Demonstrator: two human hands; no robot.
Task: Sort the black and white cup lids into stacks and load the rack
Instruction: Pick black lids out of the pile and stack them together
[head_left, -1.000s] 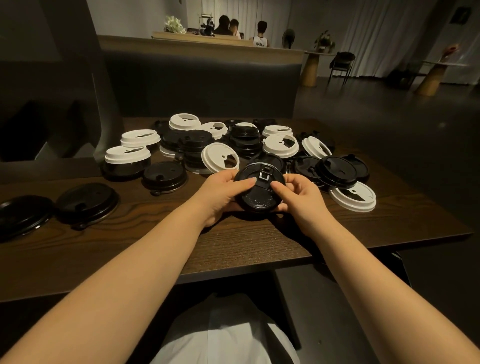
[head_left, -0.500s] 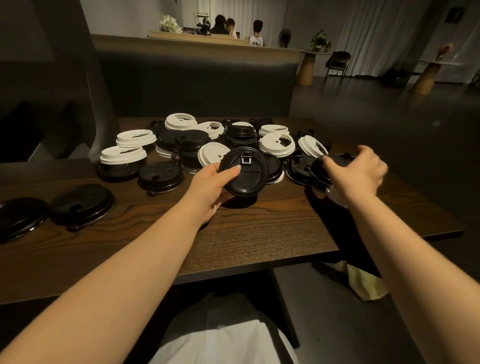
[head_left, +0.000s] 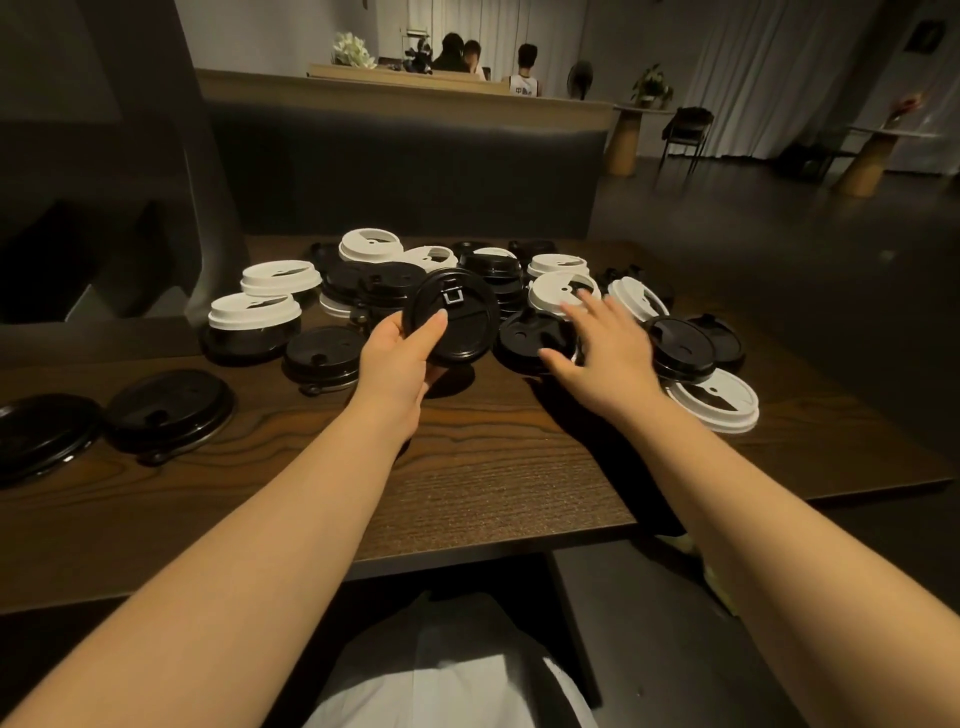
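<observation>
A black lid (head_left: 453, 317) is pinched by the left hand (head_left: 402, 358), thumb on its face, and held tilted above the desk (head_left: 493, 467). The right hand (head_left: 597, 345) is spread with fingers straight over a black lid on the desk (head_left: 524, 338), beside the mixed pile of lids (head_left: 467, 280). Bare wood is left between the pile and the desk's near edge. Two large black lids (head_left: 166, 410) are set apart at the left.
</observation>
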